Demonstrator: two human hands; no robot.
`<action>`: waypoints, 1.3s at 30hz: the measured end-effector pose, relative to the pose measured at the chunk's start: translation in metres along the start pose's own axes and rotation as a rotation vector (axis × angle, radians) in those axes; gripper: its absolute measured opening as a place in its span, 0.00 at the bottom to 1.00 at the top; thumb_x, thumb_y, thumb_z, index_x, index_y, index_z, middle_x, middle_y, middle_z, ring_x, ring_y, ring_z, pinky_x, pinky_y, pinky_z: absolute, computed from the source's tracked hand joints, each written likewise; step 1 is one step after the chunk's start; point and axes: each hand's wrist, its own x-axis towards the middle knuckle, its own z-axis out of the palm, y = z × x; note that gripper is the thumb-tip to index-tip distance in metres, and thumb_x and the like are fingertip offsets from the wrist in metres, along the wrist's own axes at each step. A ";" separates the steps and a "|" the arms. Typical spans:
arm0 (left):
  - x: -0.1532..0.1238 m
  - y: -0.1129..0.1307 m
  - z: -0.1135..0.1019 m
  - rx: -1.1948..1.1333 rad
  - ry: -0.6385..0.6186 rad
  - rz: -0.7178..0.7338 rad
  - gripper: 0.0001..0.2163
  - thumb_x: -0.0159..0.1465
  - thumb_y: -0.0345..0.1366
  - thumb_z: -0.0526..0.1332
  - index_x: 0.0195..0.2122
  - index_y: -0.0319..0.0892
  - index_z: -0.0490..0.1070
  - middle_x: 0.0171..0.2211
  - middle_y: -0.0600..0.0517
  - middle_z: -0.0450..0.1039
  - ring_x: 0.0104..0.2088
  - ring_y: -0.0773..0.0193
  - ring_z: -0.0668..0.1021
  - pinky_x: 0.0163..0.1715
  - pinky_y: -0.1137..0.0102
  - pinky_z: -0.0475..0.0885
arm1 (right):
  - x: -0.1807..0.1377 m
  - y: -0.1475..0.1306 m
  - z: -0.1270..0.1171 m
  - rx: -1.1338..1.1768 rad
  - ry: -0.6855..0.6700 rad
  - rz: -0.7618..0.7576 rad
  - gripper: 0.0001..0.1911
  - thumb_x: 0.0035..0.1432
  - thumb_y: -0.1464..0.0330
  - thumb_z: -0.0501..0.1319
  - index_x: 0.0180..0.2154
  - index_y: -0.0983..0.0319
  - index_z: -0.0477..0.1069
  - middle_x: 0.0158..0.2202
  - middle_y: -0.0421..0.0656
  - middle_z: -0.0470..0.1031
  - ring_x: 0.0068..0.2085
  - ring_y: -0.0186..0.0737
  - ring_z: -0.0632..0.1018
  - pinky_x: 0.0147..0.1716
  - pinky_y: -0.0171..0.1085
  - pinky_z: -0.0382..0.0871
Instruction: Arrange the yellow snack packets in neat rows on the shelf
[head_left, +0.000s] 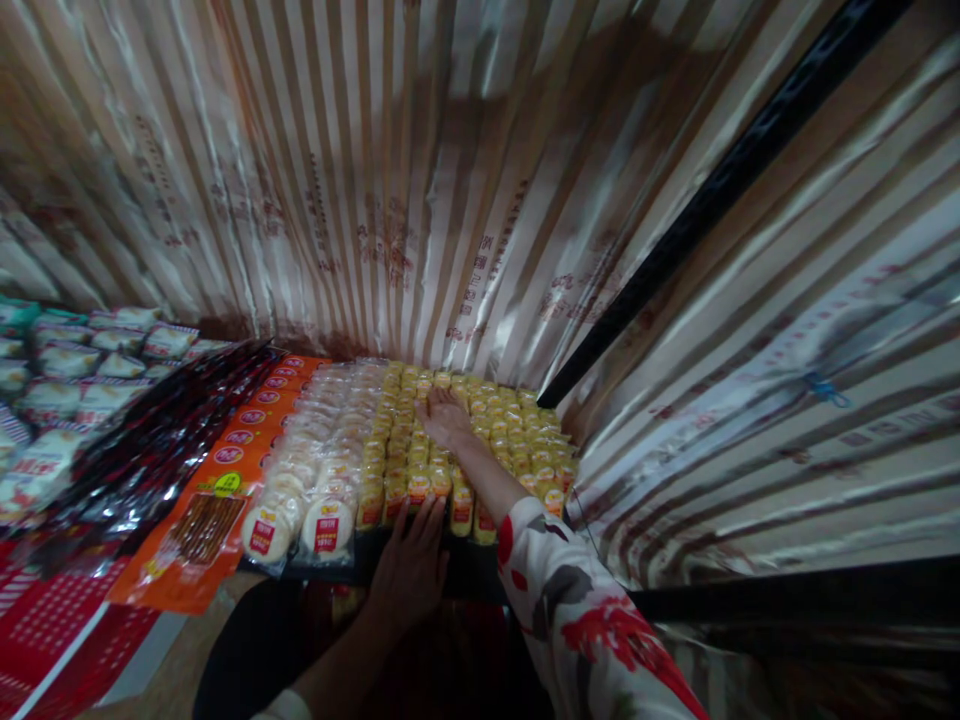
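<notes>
I have the right hand (444, 418) extended, palm down and fingers spread, resting flat on the rows of small yellow packets (480, 440) far back against the striped foil sheeting (420, 180); it grips nothing. The left hand (411, 570) lies flat and unclenched on the dark front edge (360, 560), just beside the round white packets (315, 480).

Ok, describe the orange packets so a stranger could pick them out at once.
Start at the striped curtain behind the display and drop to the rows of wrapped snacks. The orange packets run in one overlapping line, between the dark glossy packets and the round white cakes. Only they are bright orange, with red oval labels.
</notes>
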 end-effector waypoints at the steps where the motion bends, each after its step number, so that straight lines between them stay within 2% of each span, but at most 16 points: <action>1: 0.000 0.000 0.001 0.000 0.003 -0.001 0.23 0.65 0.38 0.48 0.60 0.37 0.58 0.63 0.48 0.55 0.64 0.59 0.54 0.64 0.56 0.43 | 0.001 0.001 -0.001 0.002 0.003 -0.008 0.28 0.65 0.57 0.41 0.51 0.71 0.65 0.53 0.56 0.69 0.56 0.44 0.67 0.58 0.39 0.49; 5: 0.000 0.000 0.002 0.005 0.013 0.017 0.23 0.65 0.39 0.47 0.60 0.36 0.58 0.63 0.48 0.54 0.64 0.59 0.53 0.64 0.56 0.40 | 0.010 0.007 -0.008 0.006 0.088 0.020 0.28 0.66 0.59 0.38 0.51 0.70 0.65 0.52 0.54 0.70 0.55 0.42 0.68 0.57 0.39 0.51; 9: 0.001 -0.001 0.001 0.012 0.011 0.025 0.23 0.65 0.36 0.47 0.60 0.35 0.57 0.63 0.48 0.55 0.63 0.59 0.55 0.64 0.57 0.42 | 0.022 0.010 -0.005 -0.028 0.014 0.040 0.28 0.66 0.59 0.41 0.53 0.72 0.64 0.54 0.57 0.69 0.56 0.44 0.67 0.57 0.40 0.51; 13: 0.001 -0.002 0.000 -0.005 -0.023 0.024 0.23 0.64 0.35 0.47 0.61 0.35 0.56 0.63 0.48 0.54 0.63 0.59 0.56 0.64 0.57 0.44 | 0.029 0.011 -0.002 -0.016 -0.061 -0.011 0.29 0.65 0.57 0.41 0.55 0.72 0.62 0.57 0.56 0.65 0.59 0.43 0.64 0.59 0.40 0.48; 16: 0.000 -0.002 -0.001 -0.032 -0.060 0.003 0.23 0.65 0.35 0.46 0.61 0.35 0.55 0.63 0.48 0.53 0.64 0.59 0.55 0.64 0.57 0.43 | 0.019 0.014 -0.009 0.053 0.011 -0.003 0.29 0.66 0.59 0.39 0.59 0.71 0.58 0.61 0.52 0.60 0.62 0.42 0.58 0.61 0.41 0.46; 18: -0.001 -0.001 -0.002 -0.056 -0.080 -0.011 0.23 0.65 0.36 0.46 0.61 0.36 0.55 0.63 0.48 0.53 0.64 0.59 0.54 0.64 0.57 0.43 | 0.000 0.016 -0.016 0.171 0.166 0.012 0.29 0.66 0.60 0.38 0.59 0.71 0.57 0.61 0.52 0.59 0.63 0.41 0.57 0.61 0.40 0.47; 22: -0.002 -0.001 0.000 -0.089 -0.102 -0.019 0.24 0.66 0.39 0.45 0.62 0.35 0.53 0.64 0.48 0.52 0.65 0.60 0.52 0.64 0.56 0.41 | -0.073 0.015 -0.020 0.433 0.472 0.064 0.26 0.65 0.60 0.39 0.54 0.67 0.63 0.52 0.51 0.70 0.54 0.41 0.69 0.55 0.40 0.59; 25: -0.004 -0.001 0.004 -0.083 -0.113 -0.012 0.24 0.66 0.38 0.45 0.62 0.34 0.53 0.64 0.46 0.51 0.65 0.59 0.51 0.64 0.55 0.42 | -0.140 0.012 -0.008 0.495 0.545 0.116 0.22 0.65 0.61 0.42 0.48 0.64 0.68 0.46 0.50 0.74 0.48 0.43 0.73 0.50 0.43 0.64; 28: -0.005 -0.002 0.006 -0.066 -0.120 0.002 0.24 0.66 0.40 0.45 0.61 0.34 0.56 0.63 0.45 0.53 0.65 0.57 0.52 0.63 0.54 0.43 | -0.193 0.006 0.016 0.451 0.494 0.096 0.19 0.63 0.64 0.45 0.43 0.63 0.72 0.40 0.49 0.76 0.45 0.43 0.74 0.49 0.42 0.66; 31: -0.006 -0.001 0.006 -0.053 -0.116 0.019 0.23 0.66 0.39 0.44 0.60 0.34 0.59 0.62 0.45 0.55 0.64 0.58 0.53 0.63 0.55 0.44 | -0.220 0.000 0.040 0.379 0.407 0.084 0.21 0.61 0.69 0.45 0.49 0.64 0.71 0.47 0.50 0.74 0.50 0.42 0.72 0.53 0.41 0.64; 35: -0.007 -0.001 0.004 -0.045 -0.105 0.031 0.23 0.66 0.38 0.44 0.59 0.33 0.59 0.63 0.45 0.54 0.64 0.58 0.53 0.63 0.55 0.45 | -0.224 -0.008 0.053 0.311 0.237 0.042 0.26 0.57 0.75 0.46 0.57 0.66 0.63 0.56 0.50 0.67 0.58 0.41 0.66 0.58 0.42 0.60; 39: -0.009 -0.003 0.005 -0.039 -0.079 0.044 0.23 0.65 0.36 0.46 0.60 0.33 0.59 0.63 0.44 0.54 0.64 0.57 0.53 0.63 0.56 0.48 | -0.219 -0.013 0.045 0.298 0.165 0.066 0.28 0.54 0.78 0.47 0.58 0.68 0.62 0.57 0.51 0.65 0.59 0.41 0.65 0.58 0.40 0.60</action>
